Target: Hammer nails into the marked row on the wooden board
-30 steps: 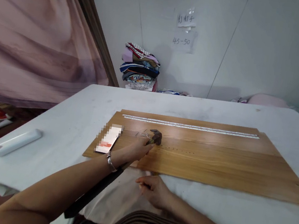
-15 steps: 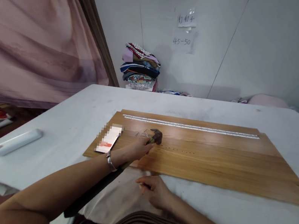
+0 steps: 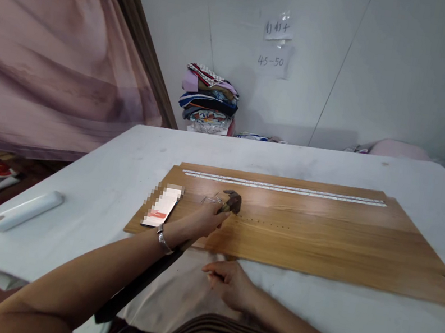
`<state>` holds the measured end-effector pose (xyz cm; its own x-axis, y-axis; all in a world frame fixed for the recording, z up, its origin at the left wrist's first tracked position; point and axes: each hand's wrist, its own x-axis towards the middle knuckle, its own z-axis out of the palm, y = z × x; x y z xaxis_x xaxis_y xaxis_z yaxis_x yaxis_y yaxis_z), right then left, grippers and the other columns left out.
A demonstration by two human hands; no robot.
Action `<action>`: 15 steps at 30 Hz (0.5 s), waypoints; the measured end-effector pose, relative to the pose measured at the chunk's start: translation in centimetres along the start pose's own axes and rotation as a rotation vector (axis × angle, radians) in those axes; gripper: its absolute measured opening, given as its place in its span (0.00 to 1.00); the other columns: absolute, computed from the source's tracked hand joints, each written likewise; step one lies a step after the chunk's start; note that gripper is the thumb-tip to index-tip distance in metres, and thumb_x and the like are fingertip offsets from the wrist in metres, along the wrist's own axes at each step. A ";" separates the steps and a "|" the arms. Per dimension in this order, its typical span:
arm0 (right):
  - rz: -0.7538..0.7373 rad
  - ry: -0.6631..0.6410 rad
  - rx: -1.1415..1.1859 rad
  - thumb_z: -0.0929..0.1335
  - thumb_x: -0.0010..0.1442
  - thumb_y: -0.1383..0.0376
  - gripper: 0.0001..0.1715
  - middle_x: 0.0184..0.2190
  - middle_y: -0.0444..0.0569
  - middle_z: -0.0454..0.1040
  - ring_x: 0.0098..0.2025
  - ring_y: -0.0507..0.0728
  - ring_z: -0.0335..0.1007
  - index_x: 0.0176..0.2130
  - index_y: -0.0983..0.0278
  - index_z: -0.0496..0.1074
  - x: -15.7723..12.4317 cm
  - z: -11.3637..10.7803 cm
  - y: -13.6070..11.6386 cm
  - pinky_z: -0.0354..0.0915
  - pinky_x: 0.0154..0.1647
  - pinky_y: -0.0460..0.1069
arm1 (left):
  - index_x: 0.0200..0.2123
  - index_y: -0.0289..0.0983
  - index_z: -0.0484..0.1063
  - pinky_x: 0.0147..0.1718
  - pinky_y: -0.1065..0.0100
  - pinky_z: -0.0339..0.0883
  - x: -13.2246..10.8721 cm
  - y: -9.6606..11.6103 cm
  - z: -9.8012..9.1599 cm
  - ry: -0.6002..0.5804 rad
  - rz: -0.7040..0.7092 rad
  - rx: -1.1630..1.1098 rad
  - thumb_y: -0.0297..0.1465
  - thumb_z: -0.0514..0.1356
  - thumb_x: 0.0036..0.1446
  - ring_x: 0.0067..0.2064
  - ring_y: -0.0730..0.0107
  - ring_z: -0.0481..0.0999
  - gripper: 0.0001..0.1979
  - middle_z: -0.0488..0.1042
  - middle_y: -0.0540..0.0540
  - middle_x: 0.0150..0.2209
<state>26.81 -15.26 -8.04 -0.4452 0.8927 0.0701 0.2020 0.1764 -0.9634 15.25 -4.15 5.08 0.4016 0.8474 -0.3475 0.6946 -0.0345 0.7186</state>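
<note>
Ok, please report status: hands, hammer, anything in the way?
Left hand gripping claw hammer near its head. Right hand in front of wooden board, grasp unclear. Loose nails beside hammer head, possibly in the way.

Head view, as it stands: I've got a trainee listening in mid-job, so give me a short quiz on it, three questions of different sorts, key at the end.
1. Which hand grips the hammer, and near which end of it?
2. True or false: the loose nails lie on the wooden board.
3. The white strips run along which edge of the board, as the person sits?
A. near
B. far
C. right

Key:
1. The left hand, near the head end.
2. True.
3. B.
</note>
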 end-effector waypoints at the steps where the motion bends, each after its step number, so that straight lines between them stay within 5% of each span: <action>1: -0.005 0.003 -0.001 0.64 0.56 0.71 0.19 0.27 0.47 0.78 0.27 0.52 0.67 0.42 0.67 0.80 0.0 0.0 0.0 0.60 0.29 0.45 | 0.31 0.37 0.64 0.16 0.74 0.57 0.1 -0.1 0.1 -0.002 -0.006 -0.003 0.38 0.51 0.57 0.20 0.77 0.62 0.10 0.64 0.53 0.23; 15: -0.003 -0.009 -0.002 0.64 0.56 0.71 0.19 0.26 0.46 0.76 0.26 0.51 0.66 0.43 0.67 0.79 0.0 0.1 0.4 0.58 0.28 0.44 | 0.31 0.37 0.61 0.15 0.75 0.57 -0.1 0.3 0.0 -0.013 -0.006 0.016 0.37 0.50 0.58 0.20 0.78 0.61 0.09 0.64 0.53 0.25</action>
<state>26.82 -15.23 -8.41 -0.4539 0.8883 0.0705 0.2027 0.1800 -0.9626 15.41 -4.25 5.39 0.4049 0.8405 -0.3600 0.7065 -0.0376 0.7067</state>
